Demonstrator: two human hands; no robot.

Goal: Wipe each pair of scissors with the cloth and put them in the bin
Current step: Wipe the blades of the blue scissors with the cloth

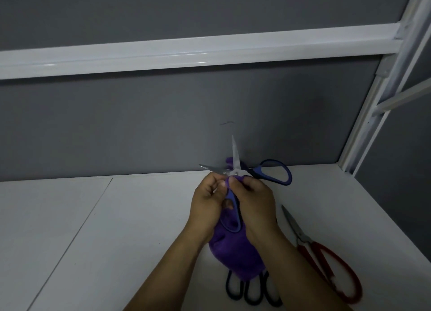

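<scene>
Blue-handled scissors (275, 172) are held above the white table (140, 217) with their blades spread, one pointing up and one to the left. My left hand (207, 201) grips them near the pivot and lower handle. My right hand (254, 201) holds the purple cloth (233, 247), which hangs below both hands, pinched against the scissors at the pivot. Red-handled scissors (326, 259) lie shut on the table to the right. Black scissor handles (251, 292) stick out from under the cloth. No bin is in view.
A grey wall (163, 128) rises right behind the table, crossed by a white rail (186, 52). A white metal frame post (373, 114) stands at the right end of the table. A seam (93, 212) runs across the tabletop on the left.
</scene>
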